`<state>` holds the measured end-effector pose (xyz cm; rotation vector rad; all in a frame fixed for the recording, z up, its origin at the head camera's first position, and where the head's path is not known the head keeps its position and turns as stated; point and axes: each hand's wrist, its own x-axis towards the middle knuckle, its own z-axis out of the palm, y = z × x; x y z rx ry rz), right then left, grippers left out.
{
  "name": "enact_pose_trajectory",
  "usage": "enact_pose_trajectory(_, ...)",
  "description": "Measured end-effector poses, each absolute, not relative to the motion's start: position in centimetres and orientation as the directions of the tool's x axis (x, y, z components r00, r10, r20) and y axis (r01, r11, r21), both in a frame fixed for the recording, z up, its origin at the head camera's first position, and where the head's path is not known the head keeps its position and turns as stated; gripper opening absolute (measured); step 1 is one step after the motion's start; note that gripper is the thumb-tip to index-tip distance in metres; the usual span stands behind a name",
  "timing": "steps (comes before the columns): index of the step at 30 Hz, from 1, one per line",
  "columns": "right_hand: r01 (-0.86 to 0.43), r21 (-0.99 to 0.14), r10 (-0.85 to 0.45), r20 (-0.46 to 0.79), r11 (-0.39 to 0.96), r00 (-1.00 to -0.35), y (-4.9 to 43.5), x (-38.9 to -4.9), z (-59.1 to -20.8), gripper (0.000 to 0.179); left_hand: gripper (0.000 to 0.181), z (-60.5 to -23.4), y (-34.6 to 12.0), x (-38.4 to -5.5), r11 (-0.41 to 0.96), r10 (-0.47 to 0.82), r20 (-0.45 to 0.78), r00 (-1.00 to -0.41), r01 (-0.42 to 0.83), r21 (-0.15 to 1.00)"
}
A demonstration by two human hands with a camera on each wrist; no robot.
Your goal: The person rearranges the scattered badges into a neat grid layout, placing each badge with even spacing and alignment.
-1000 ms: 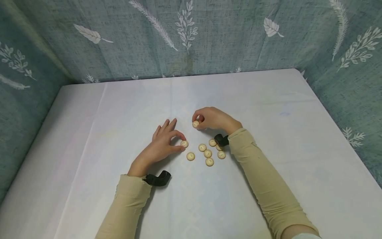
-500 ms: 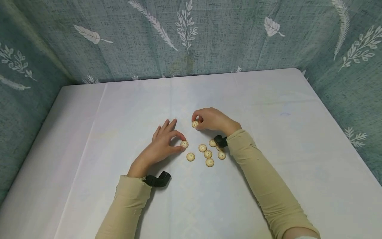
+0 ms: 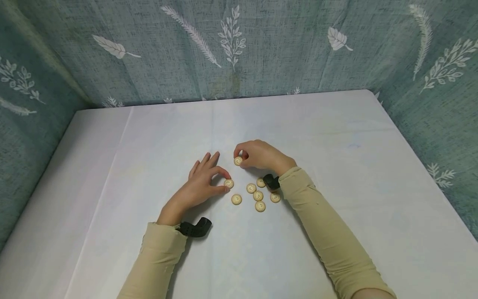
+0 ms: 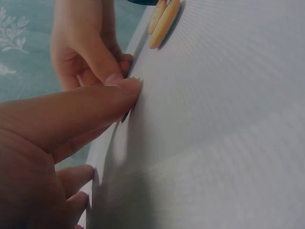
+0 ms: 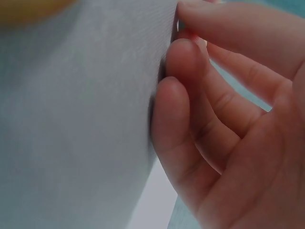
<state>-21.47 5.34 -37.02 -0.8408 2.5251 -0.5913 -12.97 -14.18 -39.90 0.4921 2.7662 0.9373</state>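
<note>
My left hand [image 3: 201,182] pinches a round pale wooden button [image 3: 229,183] between thumb and index finger, low over the white cloth. Its other fingers are spread; in the left wrist view the thumb [image 4: 105,102] hides most of that button. Farther back and to the right, my right hand [image 3: 263,155] holds a second button [image 3: 238,160] by thumb and forefinger. Curled fingers [image 5: 171,109] of that hand rest along the cloth in the right wrist view. Just below the left fingertips lies a loose button [image 3: 236,199], touching neither hand.
Several more buttons [image 3: 258,195] lie grouped on the white-covered table [image 3: 149,133], some under the right wrist's black camera [image 3: 271,182]. Another black camera [image 3: 196,227] sits on the left wrist. A green leaf-patterned curtain [image 3: 280,50] hangs behind and at both sides.
My right hand has shifted a little left with its button, closer to the left hand. The left hand keeps its place and pinch. The head view has tilted slightly.
</note>
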Motion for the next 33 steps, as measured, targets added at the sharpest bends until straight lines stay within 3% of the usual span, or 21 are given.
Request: enact_pose_trajectory(33, -0.494, -0.422, -0.626, -0.271, 0.76, -0.731, 3.2, -19.9, -36.2, 0.022, 0.019, -39.7, -14.3, -12.8, 0.724, 0.384, -0.06, -0.922, 0.26, 0.64)
